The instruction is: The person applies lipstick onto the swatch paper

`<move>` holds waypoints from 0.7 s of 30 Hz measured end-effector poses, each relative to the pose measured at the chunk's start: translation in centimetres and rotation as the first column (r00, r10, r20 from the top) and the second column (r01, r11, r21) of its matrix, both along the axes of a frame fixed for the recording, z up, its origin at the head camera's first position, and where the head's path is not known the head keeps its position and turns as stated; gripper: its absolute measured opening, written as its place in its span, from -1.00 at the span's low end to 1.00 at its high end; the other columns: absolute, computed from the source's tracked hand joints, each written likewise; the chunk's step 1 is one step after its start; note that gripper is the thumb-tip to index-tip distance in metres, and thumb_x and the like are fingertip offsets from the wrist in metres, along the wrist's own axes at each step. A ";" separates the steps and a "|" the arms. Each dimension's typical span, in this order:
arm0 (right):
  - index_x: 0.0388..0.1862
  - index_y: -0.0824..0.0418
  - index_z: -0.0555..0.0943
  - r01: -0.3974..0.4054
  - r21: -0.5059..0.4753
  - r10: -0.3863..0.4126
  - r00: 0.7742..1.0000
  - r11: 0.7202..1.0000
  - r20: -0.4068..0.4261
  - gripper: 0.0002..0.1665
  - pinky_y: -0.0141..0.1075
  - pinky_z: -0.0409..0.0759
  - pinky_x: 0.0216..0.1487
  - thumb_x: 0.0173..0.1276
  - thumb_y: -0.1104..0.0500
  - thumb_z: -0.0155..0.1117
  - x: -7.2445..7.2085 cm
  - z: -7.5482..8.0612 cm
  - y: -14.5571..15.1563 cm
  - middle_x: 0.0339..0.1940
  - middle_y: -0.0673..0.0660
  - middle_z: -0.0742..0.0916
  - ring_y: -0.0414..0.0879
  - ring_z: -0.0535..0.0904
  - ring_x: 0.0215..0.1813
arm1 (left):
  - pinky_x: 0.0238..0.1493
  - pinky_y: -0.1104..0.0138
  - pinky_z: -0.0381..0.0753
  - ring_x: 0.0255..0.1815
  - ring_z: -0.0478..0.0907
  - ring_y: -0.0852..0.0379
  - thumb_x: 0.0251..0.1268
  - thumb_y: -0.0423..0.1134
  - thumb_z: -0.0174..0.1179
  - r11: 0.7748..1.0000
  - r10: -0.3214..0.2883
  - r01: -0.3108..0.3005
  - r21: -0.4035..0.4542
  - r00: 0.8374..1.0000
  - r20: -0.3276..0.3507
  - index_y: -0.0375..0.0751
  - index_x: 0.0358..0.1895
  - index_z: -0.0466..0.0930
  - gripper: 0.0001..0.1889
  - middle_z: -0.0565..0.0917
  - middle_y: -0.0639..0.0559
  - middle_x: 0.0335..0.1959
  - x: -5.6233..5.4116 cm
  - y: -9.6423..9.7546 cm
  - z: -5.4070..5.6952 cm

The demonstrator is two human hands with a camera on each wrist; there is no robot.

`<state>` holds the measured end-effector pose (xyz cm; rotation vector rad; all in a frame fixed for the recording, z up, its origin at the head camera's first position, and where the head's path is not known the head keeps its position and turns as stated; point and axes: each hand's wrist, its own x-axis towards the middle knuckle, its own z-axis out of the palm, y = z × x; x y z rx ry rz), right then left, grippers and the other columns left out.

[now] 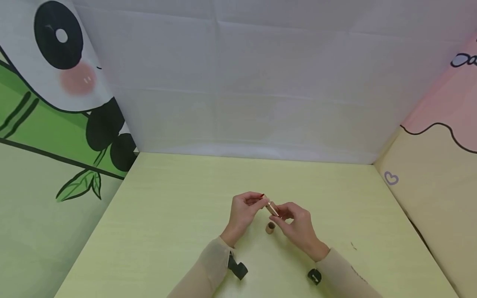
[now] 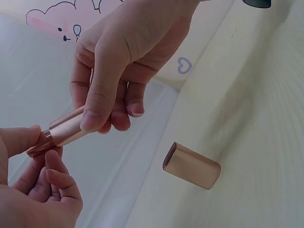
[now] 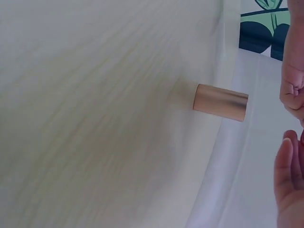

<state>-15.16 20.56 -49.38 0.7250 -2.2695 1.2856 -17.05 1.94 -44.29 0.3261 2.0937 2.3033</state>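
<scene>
A rose-gold lipstick tube [image 1: 273,209] is held slantwise between both hands above the table, with a small red tip at its upper left end. My left hand [image 1: 242,213] pinches the narrower end between thumb and fingers. The right hand [image 1: 297,223] grips the wider part, its thumb lying along the side, as the left wrist view shows. Below the hands the matching lipstick cap [image 1: 270,228] stands upright on the table, its dark opening facing up. In the right wrist view the cap [image 3: 221,102] shows fully, while both hands are cut off at the right edge.
The pale yellow table [image 1: 179,198] meets a white back wall [image 1: 238,91]. Printed side panels stand left and right, one with a panda face [image 1: 74,62], the other with a small heart [image 1: 391,178]. Dark straps hang at both sleeves.
</scene>
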 end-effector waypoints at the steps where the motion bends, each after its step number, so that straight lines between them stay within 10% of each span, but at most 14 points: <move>1: -0.19 0.21 0.63 0.000 -0.010 0.000 0.999 1.000 0.036 -0.68 -0.33 0.62 -0.42 0.06 0.31 0.51 0.1 0.1 0.0 -0.35 0.00 0.70 -0.19 0.64 -0.43 | -0.26 0.35 0.60 -0.33 0.66 0.00 0.15 -0.43 0.34 1.000 -0.003 0.003 -0.003 1.000 0.000 -0.54 -0.22 0.65 -0.80 0.70 -0.21 -0.34 0.0 -0.1 0.1; 10: -0.14 0.15 0.68 0.002 -0.016 0.002 0.957 1.000 0.289 -0.79 -0.25 0.51 -0.39 0.22 0.22 0.40 0.1 0.8 -0.1 -0.35 -0.06 0.70 -0.14 0.58 -0.33 | -0.26 0.35 0.60 -0.34 0.65 0.07 0.15 -0.44 0.33 0.999 -0.049 0.049 -0.006 0.999 -0.017 -0.52 -0.21 0.64 -0.81 0.70 -0.21 -0.32 -0.2 -0.5 0.2; 21: -0.24 0.11 0.64 0.073 0.004 -0.073 0.984 0.997 0.160 -0.73 -0.17 0.58 -0.42 0.09 0.21 0.52 0.4 0.8 -0.7 -0.37 -0.11 0.69 -0.11 0.60 -0.34 | -0.27 0.32 0.62 -0.37 0.65 0.04 0.13 -0.43 0.35 0.999 -0.027 0.026 -0.037 0.999 -0.039 -0.50 -0.24 0.66 -0.82 0.70 -0.20 -0.35 -0.2 -0.6 0.1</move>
